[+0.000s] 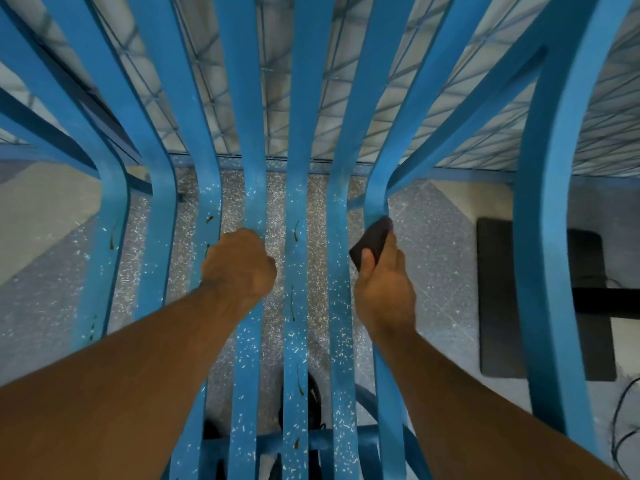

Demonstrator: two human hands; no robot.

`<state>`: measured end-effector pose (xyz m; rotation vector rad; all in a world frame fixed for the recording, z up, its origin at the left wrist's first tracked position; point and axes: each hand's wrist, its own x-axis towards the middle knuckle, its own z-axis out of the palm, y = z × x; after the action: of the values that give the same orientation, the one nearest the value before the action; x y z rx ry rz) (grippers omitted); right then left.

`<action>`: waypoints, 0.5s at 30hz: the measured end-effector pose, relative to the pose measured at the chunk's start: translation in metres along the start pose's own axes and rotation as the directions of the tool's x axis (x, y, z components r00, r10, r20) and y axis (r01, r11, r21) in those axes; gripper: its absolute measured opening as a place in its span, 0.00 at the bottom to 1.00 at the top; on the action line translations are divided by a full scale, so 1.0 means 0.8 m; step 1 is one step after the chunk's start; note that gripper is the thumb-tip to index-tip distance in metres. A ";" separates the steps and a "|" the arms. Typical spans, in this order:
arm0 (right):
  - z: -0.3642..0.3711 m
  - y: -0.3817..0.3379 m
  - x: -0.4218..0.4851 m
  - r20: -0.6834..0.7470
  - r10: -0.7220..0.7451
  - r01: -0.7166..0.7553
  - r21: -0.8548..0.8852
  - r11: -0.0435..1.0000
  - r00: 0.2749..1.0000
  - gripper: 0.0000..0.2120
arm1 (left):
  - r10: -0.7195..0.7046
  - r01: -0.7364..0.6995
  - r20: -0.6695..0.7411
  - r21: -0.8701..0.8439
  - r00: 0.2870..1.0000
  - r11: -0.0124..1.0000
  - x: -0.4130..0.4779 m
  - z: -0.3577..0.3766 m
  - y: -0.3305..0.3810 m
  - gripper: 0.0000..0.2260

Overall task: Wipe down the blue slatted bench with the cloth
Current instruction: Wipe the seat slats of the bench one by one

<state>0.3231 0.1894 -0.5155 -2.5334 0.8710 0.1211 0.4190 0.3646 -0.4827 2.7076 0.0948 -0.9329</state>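
1. Wiping step: the right hand has its grip clamped on the dark cloth, pressed to a right-side slat of the blue surface.
2. The left hand has its grip curled round a middle slat.
3. The next move likely calls for drawing the cloth along that speckled slat with steady pressure.

Looking straight down through the bench onto the floor beneath. Gripping a middle slat with the left hand. Two slats to the right, pinching the cloth in the right hand, pressed against that slat. Under the far-right slat, on the floor, a mat; nearer, at the right edge, cables.
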 end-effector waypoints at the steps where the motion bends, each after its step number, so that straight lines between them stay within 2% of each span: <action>1: 0.000 0.001 -0.001 0.011 0.008 -0.008 -0.012 1.000 1.000 0.28 | 0.002 -0.002 0.004 -0.004 1.000 1.000 -0.001 -0.001 0.001 0.13; 4: 0.003 -0.009 0.025 -0.002 0.031 -0.031 -0.032 0.999 1.000 0.28 | 0.004 -0.004 0.006 0.001 1.000 1.000 -0.003 -0.003 0.003 0.09; 8: 0.009 -0.027 0.088 0.002 0.134 -0.134 0.052 0.990 0.991 0.24 | 0.002 -0.002 -0.003 -0.014 1.000 1.000 -0.004 -0.003 0.003 0.11; 11: 0.014 -0.028 0.112 -0.019 0.199 -0.196 0.112 0.974 0.980 0.26 | -0.027 0.027 0.012 -0.013 1.000 1.000 -0.002 -0.002 0.004 0.13; 13: 0.014 -0.025 0.112 -0.066 0.216 -0.199 0.194 0.961 0.974 0.24 | -0.034 0.034 0.019 -0.015 0.999 0.999 -0.003 -0.002 0.005 0.14; 15: 0.011 -0.026 0.107 -0.124 0.172 -0.142 0.218 0.966 0.977 0.20 | -0.035 0.035 0.023 -0.022 0.999 0.999 -0.002 -0.003 0.004 0.12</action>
<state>0.4041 0.1596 -0.5347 -2.2983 1.0815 -0.0987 0.4197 0.3621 -0.4788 2.6819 0.1479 -0.9668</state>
